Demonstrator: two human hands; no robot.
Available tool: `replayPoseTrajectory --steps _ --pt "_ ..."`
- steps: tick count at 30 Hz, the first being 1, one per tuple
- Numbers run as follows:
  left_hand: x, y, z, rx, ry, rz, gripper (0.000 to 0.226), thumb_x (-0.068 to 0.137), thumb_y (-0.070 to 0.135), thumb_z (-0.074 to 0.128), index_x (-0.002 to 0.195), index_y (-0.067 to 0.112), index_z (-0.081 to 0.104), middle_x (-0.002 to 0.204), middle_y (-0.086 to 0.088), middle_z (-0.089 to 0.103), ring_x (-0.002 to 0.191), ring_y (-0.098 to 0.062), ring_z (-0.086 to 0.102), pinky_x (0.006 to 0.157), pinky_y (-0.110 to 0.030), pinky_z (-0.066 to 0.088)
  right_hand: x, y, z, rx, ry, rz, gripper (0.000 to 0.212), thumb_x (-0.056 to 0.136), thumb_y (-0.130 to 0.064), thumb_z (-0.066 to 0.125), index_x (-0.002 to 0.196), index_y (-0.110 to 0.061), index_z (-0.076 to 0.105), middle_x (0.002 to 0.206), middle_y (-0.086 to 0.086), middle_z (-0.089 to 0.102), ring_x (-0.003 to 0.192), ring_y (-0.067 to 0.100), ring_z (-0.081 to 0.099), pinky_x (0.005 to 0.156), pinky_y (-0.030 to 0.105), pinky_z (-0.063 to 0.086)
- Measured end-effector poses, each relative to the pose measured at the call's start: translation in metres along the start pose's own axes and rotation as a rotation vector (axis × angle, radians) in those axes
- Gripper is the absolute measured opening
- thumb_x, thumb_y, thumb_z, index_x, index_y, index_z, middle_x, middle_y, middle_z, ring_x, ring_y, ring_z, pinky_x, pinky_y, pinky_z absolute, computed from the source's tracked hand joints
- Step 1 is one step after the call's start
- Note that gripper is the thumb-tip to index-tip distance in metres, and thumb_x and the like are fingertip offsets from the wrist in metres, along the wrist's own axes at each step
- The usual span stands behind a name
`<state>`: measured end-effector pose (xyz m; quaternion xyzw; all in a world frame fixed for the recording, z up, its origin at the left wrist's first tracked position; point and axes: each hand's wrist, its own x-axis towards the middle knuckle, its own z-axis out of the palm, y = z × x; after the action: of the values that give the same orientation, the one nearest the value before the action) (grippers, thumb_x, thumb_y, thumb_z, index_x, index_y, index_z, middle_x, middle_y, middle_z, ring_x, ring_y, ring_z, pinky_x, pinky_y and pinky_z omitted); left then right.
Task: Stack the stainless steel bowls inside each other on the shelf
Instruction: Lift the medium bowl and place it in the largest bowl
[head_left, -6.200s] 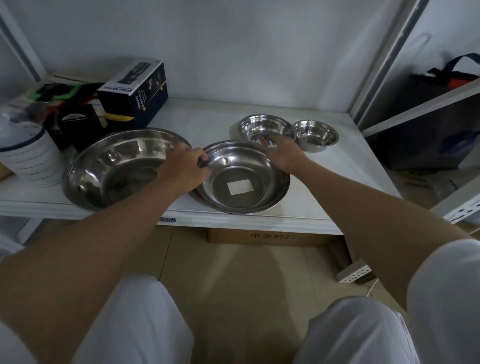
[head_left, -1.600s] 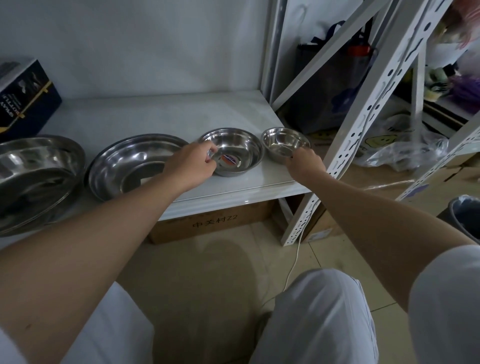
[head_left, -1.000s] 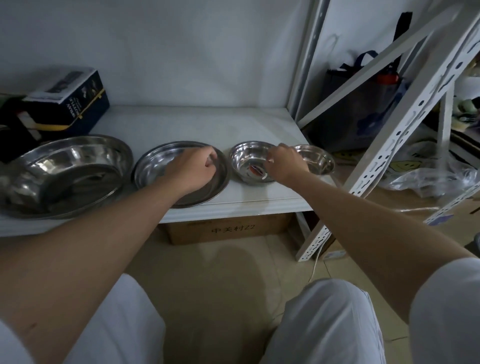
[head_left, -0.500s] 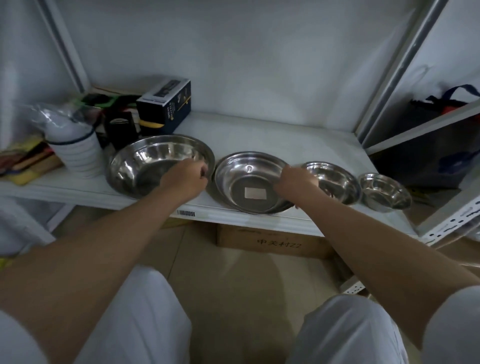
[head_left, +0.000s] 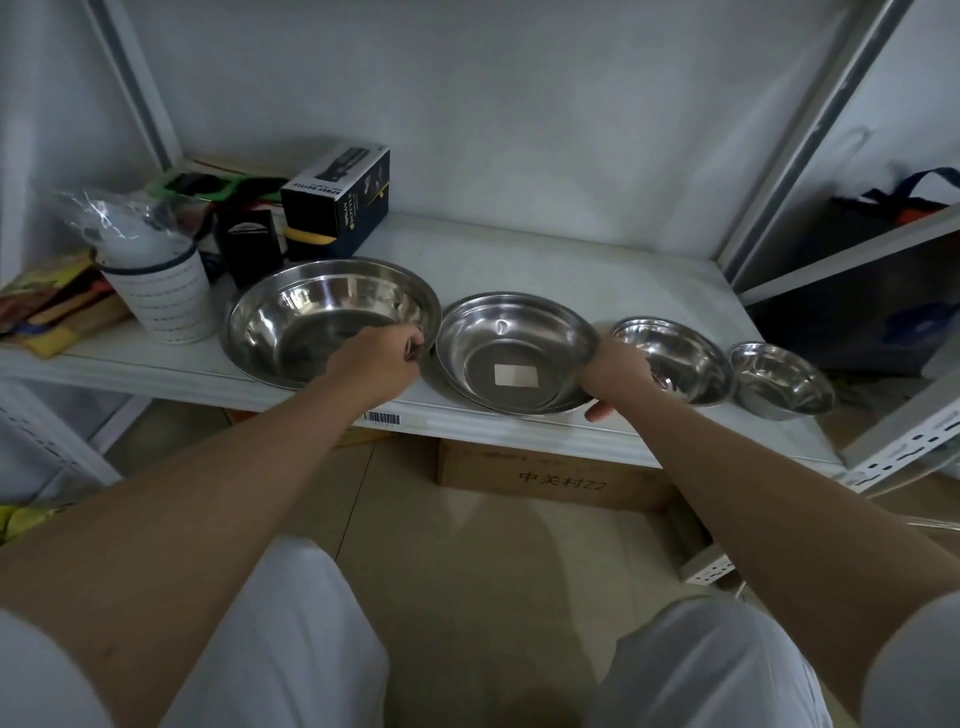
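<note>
Hands grip second bowl — fingertips hidden behind rims.

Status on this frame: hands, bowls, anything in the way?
Left hand and right hand grip second-largest bowl by its rim. Four bowls in a row, none nested. Largest bowl clear inside.

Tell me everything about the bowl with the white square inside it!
The second-largest bowl is round, shallow, shiny steel with a flat bottom and a thin rolled rim. A white rectangular sticker lies on its bottom. It sits upright near the front edge of the white shelf, second in a row of four, and holds nothing else. The left hand is at its left rim and the right hand grips its right rim, thumb underneath.
</note>
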<state>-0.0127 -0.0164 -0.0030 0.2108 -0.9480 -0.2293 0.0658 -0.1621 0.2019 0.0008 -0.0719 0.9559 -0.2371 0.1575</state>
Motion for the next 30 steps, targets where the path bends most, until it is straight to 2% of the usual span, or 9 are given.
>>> replayPoseTrajectory --steps 5,8,12,15,17,22,25,28,30 --pt "0.0 -0.001 0.0 0.013 0.011 0.01 0.038 0.093 0.017 0.059 0.131 0.019 0.058 0.116 -0.006 0.069 0.104 -0.025 0.065 0.086 -0.039 0.054 -0.002 -0.006 -0.01 0.487 0.085 0.12 0.018 0.094 0.002 0.05 0.111 0.0 0.056 0.097 0.021 0.067 0.075 0.038 0.074 0.058 0.04 0.062" --pt "-0.001 0.0 -0.001 0.033 0.022 0.016 0.034 0.093 0.016 0.057 0.127 0.018 0.061 0.112 -0.006 0.071 0.102 -0.025 0.066 0.084 -0.038 0.054 -0.004 -0.01 -0.013 0.534 0.111 0.104 0.02 0.093 0.004 0.044 0.109 0.0 0.054 0.095 0.022 0.066 0.074 0.042 0.073 0.065 0.047 0.063" --pt "-0.001 0.001 -0.001 0.073 0.021 0.024 0.032 0.093 0.013 0.054 0.122 0.015 0.065 0.108 -0.007 0.073 0.1 -0.025 0.067 0.08 -0.036 0.052 0.0 -0.01 -0.018 0.545 0.211 0.083 0.023 0.089 0.0 0.045 0.109 0.0 0.055 0.101 0.022 0.064 0.074 0.042 0.072 0.053 0.047 0.062" --pt "-0.001 0.001 -0.002 0.084 0.019 0.033 0.034 0.093 0.012 0.053 0.125 0.013 0.065 0.109 -0.009 0.073 0.102 -0.027 0.067 0.085 -0.039 0.054 -0.001 -0.008 -0.024 0.563 0.298 0.079 0.024 0.088 -0.004 0.047 0.111 -0.002 0.055 0.107 0.019 0.063 0.087 0.041 0.068 0.065 0.049 0.063" --pt "0.0 0.0 0.0 0.084 0.018 0.05 0.036 0.092 0.012 0.054 0.126 0.014 0.064 0.11 -0.007 0.073 0.102 -0.026 0.067 0.084 -0.038 0.053 -0.004 -0.009 -0.029 0.645 0.304 0.094 0.026 0.089 -0.002 0.047 0.113 -0.002 0.054 0.109 0.018 0.064 0.091 0.04 0.068 0.063 0.048 0.063" --pt "0.003 0.013 0.01 0.066 -0.027 0.123 0.023 0.09 0.015 0.055 0.108 0.018 0.069 0.089 0.002 0.068 0.082 -0.019 0.059 0.076 -0.032 0.047 -0.011 -0.018 -0.031 0.806 0.252 0.087 0.024 0.091 0.008 0.044 0.112 0.005 0.056 0.103 0.018 0.061 0.081 0.034 0.066 0.029 0.021 0.047" --pt "0.002 0.035 0.018 0.075 -0.076 0.17 0.017 0.092 0.012 0.052 0.09 0.019 0.067 0.068 0.011 0.052 0.076 -0.019 0.057 0.072 -0.031 0.044 -0.013 -0.023 -0.029 0.834 0.219 0.074 0.021 0.092 0.008 0.044 0.108 0.004 0.057 0.105 0.021 0.064 0.066 0.029 0.064 0.03 0.019 0.046" --pt "0.002 0.057 0.028 0.074 -0.079 0.209 0.018 0.093 0.01 0.05 0.1 0.011 0.066 0.064 0.012 0.044 0.07 -0.015 0.049 0.067 -0.029 0.038 -0.013 -0.024 -0.027 0.879 0.18 0.072 0.023 0.091 0.008 0.045 0.11 0.002 0.057 0.112 0.023 0.065 0.068 0.034 0.069 0.036 0.024 0.052" --pt "-0.003 0.072 0.034 0.06 -0.102 0.238 0.023 0.093 0.011 0.051 0.108 0.015 0.067 0.074 0.008 0.054 0.076 -0.015 0.051 0.07 -0.029 0.038 -0.013 -0.024 -0.027 0.902 0.16 0.082 0.02 0.092 0.008 0.045 0.107 -0.001 0.054 0.114 0.022 0.064 0.073 0.037 0.072 0.039 0.026 0.055"
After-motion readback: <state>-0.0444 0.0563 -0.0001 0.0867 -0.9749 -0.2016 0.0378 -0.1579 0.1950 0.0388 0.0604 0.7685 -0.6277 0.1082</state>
